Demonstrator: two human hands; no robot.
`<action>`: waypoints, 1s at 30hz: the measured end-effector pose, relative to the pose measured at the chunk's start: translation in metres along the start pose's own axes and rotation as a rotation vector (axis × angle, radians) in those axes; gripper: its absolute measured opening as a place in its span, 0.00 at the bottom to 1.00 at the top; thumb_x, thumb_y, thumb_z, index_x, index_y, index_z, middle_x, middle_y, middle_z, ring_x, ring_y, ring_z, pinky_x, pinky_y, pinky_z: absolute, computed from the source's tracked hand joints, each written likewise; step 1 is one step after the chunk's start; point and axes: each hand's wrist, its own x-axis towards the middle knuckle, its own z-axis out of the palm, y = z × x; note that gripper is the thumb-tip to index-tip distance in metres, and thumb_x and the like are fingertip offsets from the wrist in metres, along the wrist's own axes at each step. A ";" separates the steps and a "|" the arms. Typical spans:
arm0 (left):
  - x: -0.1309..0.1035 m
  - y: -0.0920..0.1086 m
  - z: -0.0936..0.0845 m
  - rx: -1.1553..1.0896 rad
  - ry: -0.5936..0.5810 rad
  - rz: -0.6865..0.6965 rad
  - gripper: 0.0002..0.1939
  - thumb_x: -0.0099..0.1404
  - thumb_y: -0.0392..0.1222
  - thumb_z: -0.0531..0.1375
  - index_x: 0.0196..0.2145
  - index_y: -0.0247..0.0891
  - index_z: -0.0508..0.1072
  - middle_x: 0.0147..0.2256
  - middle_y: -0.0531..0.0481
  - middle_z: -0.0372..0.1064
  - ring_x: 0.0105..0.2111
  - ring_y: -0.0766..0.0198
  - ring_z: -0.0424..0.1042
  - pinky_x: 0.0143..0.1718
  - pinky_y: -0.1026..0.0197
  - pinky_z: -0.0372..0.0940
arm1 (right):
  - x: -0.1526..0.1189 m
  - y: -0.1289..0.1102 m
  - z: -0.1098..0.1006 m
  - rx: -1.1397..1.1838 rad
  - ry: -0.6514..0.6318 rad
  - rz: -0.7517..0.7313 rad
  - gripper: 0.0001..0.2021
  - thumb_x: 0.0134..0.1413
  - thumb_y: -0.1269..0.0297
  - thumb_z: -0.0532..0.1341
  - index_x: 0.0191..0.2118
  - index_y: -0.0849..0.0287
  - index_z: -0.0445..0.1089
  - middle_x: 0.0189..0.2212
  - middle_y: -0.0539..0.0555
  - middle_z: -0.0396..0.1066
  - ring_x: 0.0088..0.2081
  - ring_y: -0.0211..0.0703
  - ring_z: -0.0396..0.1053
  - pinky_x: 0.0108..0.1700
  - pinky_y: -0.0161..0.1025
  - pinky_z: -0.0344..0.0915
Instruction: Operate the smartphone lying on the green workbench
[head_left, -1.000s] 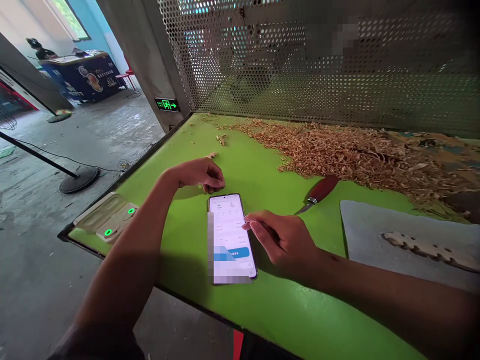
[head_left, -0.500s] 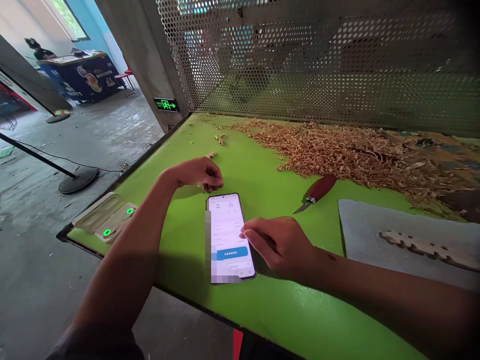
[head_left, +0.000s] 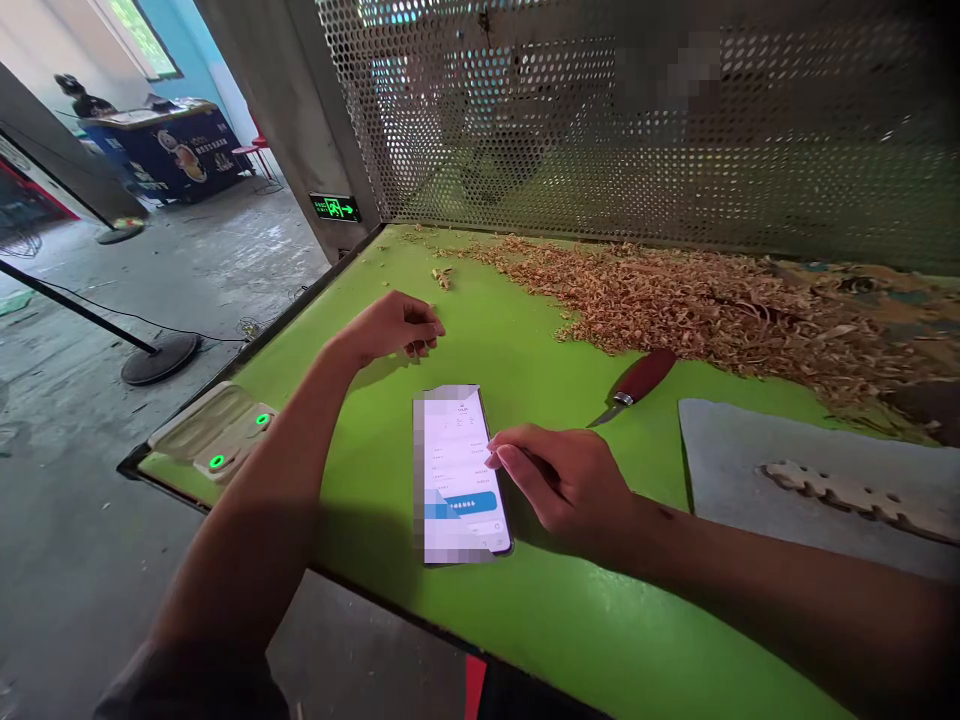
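Note:
A lit smartphone (head_left: 465, 470) lies face up on the green table (head_left: 637, 620), part of its screen blurred out. My right hand (head_left: 566, 480) is curled at its right edge, thumb and index fingertips close together over the screen's side, with nothing visible in them. Beyond the phone's top edge, my left hand (head_left: 405, 325) rests low over the table with fingers curled in; whether they hold anything is hidden. A carving knife (head_left: 637, 383) with a red-brown handle lies beyond my right hand, blade towards the phone.
Wood shavings (head_left: 675, 300) heap along the perforated metal screen (head_left: 525, 150). At right, a notched wooden piece (head_left: 847, 495) lies on a grey sheet (head_left: 720, 440). An open pale case (head_left: 214, 430) with two green lights sits by the left table edge. A round stand base (head_left: 160, 358) stands on the floor.
My left hand has moved slightly away from the phone, towards the far side, and now covers the spot where a small wood chip showed. My right hand has barely shifted.

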 end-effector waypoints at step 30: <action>0.006 -0.003 0.001 -0.087 0.422 0.051 0.05 0.59 0.39 0.69 0.31 0.35 0.78 0.25 0.47 0.75 0.20 0.68 0.71 0.22 0.67 0.64 | 0.000 0.003 0.001 -0.013 -0.070 -0.071 0.12 0.72 0.63 0.55 0.41 0.61 0.74 0.28 0.50 0.77 0.24 0.32 0.67 0.28 0.32 0.56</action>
